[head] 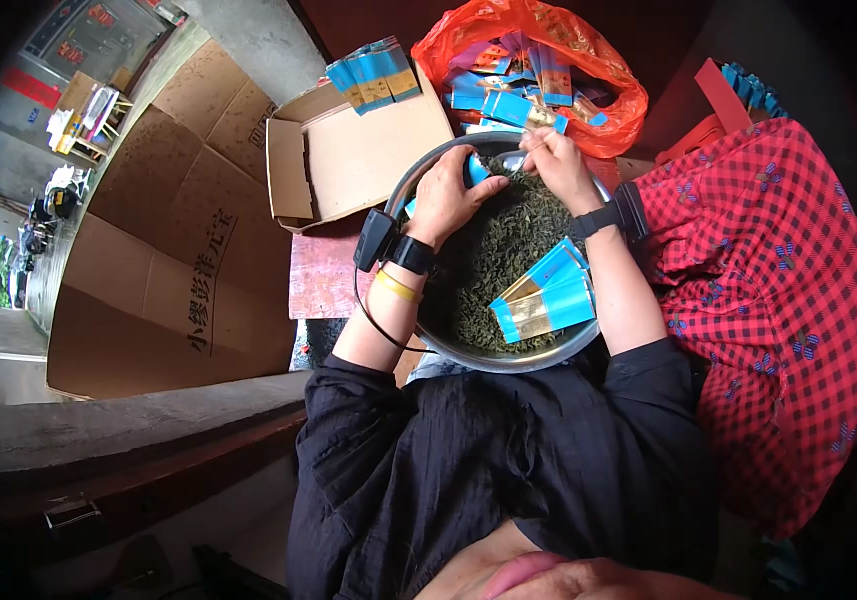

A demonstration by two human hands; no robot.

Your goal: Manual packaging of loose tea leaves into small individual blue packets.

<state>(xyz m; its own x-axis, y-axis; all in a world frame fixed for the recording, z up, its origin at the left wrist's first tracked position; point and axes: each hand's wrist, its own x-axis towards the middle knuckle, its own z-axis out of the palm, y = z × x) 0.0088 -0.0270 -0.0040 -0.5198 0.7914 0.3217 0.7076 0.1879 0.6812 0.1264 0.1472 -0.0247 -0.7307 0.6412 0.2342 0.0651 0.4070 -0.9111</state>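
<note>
A round metal basin (522, 365) holds dark green dried leaves (492, 247), which look like tea. My left hand (449, 187) grips a blue packet (478, 171) over the basin's far side. Close beside it, my right hand (557, 161) pinches the handle of a metal spoon (512, 160), its bowl by the packet's end. Two groups of flat blue and gold packets (544, 304) lie on the leaves at the near right. Another bit of blue shows behind my left wrist.
An open cardboard box (368, 161) stands at the back left, with blue and gold packets (376, 75) on its far corner. Behind the basin is a red plastic bag (616, 135) full of packets. Large cardboard (173, 262) stands left; red checked cloth (773, 300) is at the right.
</note>
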